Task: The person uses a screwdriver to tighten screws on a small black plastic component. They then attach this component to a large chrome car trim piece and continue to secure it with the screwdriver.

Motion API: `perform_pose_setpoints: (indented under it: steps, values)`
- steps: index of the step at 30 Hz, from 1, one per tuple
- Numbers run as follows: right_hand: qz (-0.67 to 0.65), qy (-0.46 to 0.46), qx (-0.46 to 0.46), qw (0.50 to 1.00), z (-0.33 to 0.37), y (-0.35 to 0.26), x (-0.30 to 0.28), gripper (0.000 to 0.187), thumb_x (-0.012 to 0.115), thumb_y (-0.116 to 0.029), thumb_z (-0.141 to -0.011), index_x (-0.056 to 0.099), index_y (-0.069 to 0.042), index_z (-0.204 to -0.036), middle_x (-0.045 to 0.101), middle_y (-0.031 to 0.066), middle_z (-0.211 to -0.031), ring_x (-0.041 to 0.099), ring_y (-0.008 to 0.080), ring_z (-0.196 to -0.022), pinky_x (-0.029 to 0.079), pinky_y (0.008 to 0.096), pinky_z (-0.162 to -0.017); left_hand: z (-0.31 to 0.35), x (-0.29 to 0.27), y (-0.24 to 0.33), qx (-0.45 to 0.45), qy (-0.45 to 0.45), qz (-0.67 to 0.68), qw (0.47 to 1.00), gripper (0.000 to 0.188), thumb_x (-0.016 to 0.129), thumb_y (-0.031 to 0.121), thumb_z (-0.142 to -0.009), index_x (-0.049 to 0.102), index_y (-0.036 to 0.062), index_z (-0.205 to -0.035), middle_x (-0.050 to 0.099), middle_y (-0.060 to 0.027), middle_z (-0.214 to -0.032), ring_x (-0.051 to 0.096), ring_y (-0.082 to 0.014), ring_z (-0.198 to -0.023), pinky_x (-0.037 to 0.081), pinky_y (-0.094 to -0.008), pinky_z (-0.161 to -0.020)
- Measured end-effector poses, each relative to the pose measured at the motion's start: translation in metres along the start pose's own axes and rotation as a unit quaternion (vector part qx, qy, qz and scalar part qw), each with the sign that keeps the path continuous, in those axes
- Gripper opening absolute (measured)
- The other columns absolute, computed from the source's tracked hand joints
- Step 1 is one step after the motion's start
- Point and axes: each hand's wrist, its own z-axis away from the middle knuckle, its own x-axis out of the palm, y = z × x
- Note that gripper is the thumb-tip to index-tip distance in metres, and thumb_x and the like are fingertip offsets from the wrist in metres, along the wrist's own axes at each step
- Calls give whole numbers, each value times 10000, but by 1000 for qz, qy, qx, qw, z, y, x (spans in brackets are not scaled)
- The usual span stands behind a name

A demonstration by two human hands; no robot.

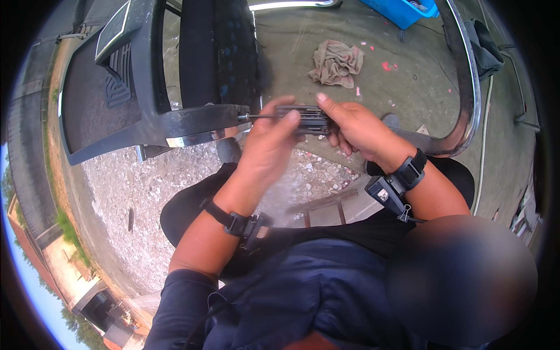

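Observation:
A dark folding hex key set [313, 121] lies between my two hands, with one thin key stretched out to the left. The key's tip meets a bolt [242, 118] at the end of the chair's black frame arm [201, 121]. My left hand [269, 135] is closed round the near end of the tool, its thumb on the side. My right hand [360, 126] grips the other end, thumb lying along the top. The office chair [108, 125] is tipped over, its mesh back to the left and its dark seat [219, 52] standing on edge.
A bent chrome tube frame [469, 87] curves round at the right. A crumpled grey rag [337, 63] lies on the green ground sheet [286, 41], near a blue bin [402, 11]. Pale chips [128, 192] cover the ground at left. A rusty metal frame [324, 203] lies near my legs.

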Motion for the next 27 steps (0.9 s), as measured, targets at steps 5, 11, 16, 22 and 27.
perform_pose_setpoints:
  steps: [5, 11, 16, 22, 27]
  values:
    - [-1, -6, -13, 1000, -4, 1, 4, 671, 472, -626, -974, 604, -19, -721, 551, 51, -546, 468, 95, -351, 332, 239, -327, 2, -2, 2, 6, 6, 11, 1000, 412, 686, 180, -936, 503, 101, -1297, 614, -51, -1173, 572, -176, -1074, 440, -379, -925]
    - [-18, -24, -15, 999, -6, -1, 6, 655, 483, -614, -975, 622, -16, -748, 548, 40, -539, 464, 90, -353, 330, 238, -319, 4, -5, 1, 16, -21, 28, 999, 453, 713, 97, -898, 505, 97, -1302, 609, -73, -1236, 568, -209, -1164, 424, -433, -1048]
    - [9, -36, -50, 998, -4, -2, 5, 589, 534, -582, -960, 656, -10, -893, 581, 39, -620, 525, 92, -441, 379, 243, -377, 3, -6, 2, 21, -25, 1, 999, 502, 734, 42, -863, 497, 76, -1305, 603, -93, -1254, 571, -225, -1181, 415, -438, -1077]
    - [235, 85, -362, 898, 9, 4, 4, 579, 790, -339, -822, 556, -22, -1248, 658, 140, -1027, 664, 227, -777, 514, 329, -647, 1, -3, 7, 23, -31, -23, 999, 477, 746, 64, -861, 513, 52, -1276, 619, -104, -1224, 587, -233, -1155, 452, -425, -1035]
    - [338, 141, -432, 824, 4, 10, 8, 554, 779, -298, -796, 551, -127, -1271, 675, 125, -976, 656, 342, -914, 536, 427, -752, 2, 0, 11, 16, -44, -16, 999, 444, 738, 118, -878, 524, 44, -1260, 632, -83, -1172, 600, -200, -1098, 476, -393, -972]
